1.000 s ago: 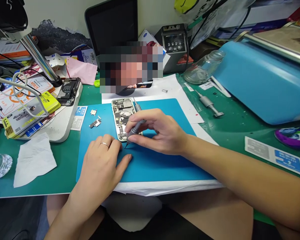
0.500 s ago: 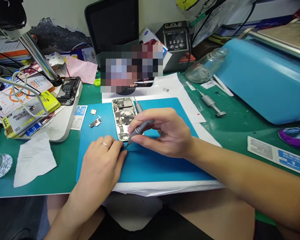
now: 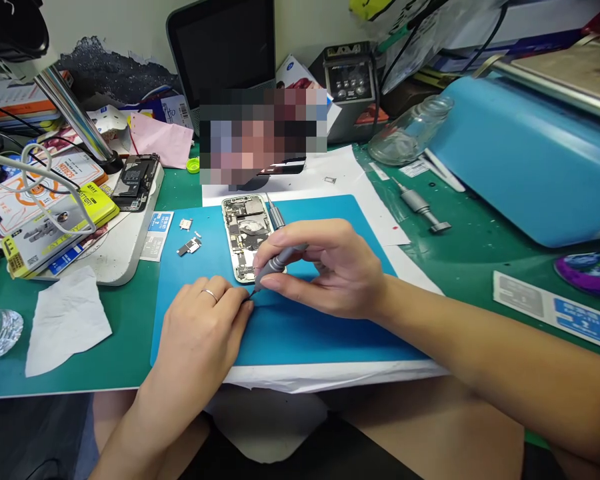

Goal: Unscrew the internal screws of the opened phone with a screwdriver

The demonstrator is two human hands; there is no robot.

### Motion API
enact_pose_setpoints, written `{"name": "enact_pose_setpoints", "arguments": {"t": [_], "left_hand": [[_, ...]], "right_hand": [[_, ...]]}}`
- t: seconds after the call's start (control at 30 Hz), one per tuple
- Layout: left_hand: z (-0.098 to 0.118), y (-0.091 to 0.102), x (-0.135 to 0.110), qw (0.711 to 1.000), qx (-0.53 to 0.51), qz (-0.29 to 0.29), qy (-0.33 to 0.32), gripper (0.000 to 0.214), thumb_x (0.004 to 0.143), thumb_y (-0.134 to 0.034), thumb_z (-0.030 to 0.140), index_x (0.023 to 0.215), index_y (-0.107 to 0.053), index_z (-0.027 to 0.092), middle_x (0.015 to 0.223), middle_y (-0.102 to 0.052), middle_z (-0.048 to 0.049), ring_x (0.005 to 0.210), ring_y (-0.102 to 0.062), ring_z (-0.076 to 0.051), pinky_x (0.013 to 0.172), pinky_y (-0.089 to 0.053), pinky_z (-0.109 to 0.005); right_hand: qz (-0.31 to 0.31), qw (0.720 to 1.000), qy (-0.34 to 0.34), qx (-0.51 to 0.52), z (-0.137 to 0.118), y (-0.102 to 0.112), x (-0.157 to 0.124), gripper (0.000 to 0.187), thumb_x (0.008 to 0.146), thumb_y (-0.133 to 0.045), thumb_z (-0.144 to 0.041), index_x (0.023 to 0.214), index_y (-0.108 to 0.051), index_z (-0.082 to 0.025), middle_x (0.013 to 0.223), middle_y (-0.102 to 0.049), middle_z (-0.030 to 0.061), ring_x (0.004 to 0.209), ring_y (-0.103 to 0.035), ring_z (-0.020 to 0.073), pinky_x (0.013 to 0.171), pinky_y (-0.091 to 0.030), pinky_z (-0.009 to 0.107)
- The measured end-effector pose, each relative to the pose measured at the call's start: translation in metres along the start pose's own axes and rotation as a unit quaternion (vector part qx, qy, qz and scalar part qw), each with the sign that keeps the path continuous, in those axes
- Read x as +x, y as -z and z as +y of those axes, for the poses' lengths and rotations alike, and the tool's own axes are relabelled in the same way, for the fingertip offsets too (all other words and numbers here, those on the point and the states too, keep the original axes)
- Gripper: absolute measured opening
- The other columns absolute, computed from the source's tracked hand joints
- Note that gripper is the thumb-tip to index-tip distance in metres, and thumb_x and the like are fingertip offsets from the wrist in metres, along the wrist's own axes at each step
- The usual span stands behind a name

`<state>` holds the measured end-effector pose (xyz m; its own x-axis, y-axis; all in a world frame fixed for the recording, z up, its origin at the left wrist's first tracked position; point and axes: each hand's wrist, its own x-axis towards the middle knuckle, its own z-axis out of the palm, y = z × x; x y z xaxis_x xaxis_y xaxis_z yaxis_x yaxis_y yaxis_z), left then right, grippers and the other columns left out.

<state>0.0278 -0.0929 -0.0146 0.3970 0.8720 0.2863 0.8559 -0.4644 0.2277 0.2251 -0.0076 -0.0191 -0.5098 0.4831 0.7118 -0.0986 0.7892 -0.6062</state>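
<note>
My right hand [image 3: 335,267] holds a grey screwdriver [image 3: 277,265] in a pinch of thumb and fingers. Its thin tip slants down to the fingertips of my left hand [image 3: 203,323]. That hand rests on the blue mat [image 3: 300,333], fingers curled and closed together; whatever they grip is hidden. Just beyond the fingers lies an opened phone [image 3: 245,233] with its inner boards showing, its lower corner close to my right fingertips. A second grey screwdriver [image 3: 276,215] lies against the phone's right side. Small metal phone parts [image 3: 189,247] sit on the mat to the left.
Another grey screwdriver [image 3: 420,205] and a glass jar [image 3: 410,133] are at the right. On the left are a yellow battery box [image 3: 60,230], a phone part with battery [image 3: 136,181] on a white stand, and a paper tissue [image 3: 69,321]. A dark screen [image 3: 223,50] stands behind.
My right hand and the screwdriver have dipped very slightly towards me. The left hand keeps its place on the mat, and the phone has not moved.
</note>
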Motion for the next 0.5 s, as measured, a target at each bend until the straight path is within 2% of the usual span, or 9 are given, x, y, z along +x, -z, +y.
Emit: {"name": "enact_pose_setpoints", "arguments": {"t": [0.5], "left_hand": [[0.0,-0.0002,0.0002,1.0,-0.006,-0.003,0.003,0.015,0.103,-0.052,0.024,0.094,-0.063,0.019,0.088,-0.063,-0.0019,0.077,-0.054,-0.019,0.07,-0.039,-0.035]], "right_hand": [[0.011,1.0,-0.004,0.014,0.0005,-0.0008,-0.0013,0.039,0.091,-0.065,-0.01,0.124,-0.05,-0.025,0.098,-0.064,0.0002,0.083,-0.07,0.0095,0.071,-0.063,0.02]]}}
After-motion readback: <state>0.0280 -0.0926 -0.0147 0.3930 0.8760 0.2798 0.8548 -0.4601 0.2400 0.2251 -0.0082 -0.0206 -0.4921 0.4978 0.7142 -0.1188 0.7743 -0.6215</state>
